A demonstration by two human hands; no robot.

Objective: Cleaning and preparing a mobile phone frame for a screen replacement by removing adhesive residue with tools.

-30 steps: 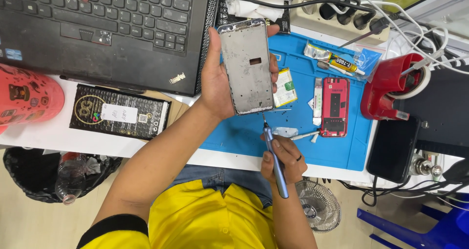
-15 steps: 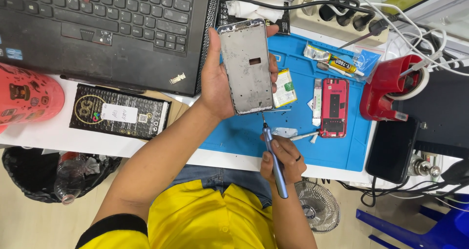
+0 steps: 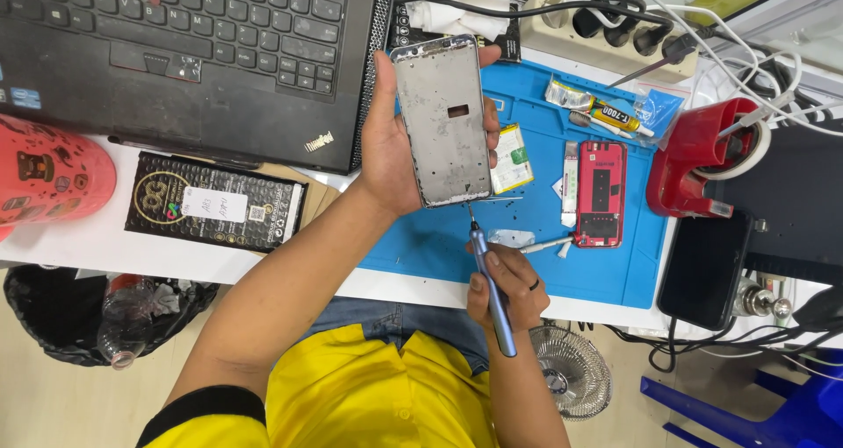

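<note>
A black open laptop (image 3: 184,53) fills the upper left of the white worktop (image 3: 97,242), with a black patterned flat box (image 3: 213,204) just below it at 7 o'clock. Right of these, the left hand (image 3: 392,145) holds a grey metal phone frame (image 3: 443,121) above a blue rubber mat (image 3: 562,263), fingers clamped around its long sides. The frame's long axis runs from 12 to 6 o'clock, bare back facing up. Below it, the right hand (image 3: 505,285) has its fingers closed on a slim blue screwdriver (image 3: 490,283), tip pointing to 12 o'clock, touching the frame's bottom edge. Further right, a red phone back cover (image 3: 601,193) lies on the mat, well apart. Bare mat lies between frame and cover; the worktop's near edge runs just behind the right hand.
</note>
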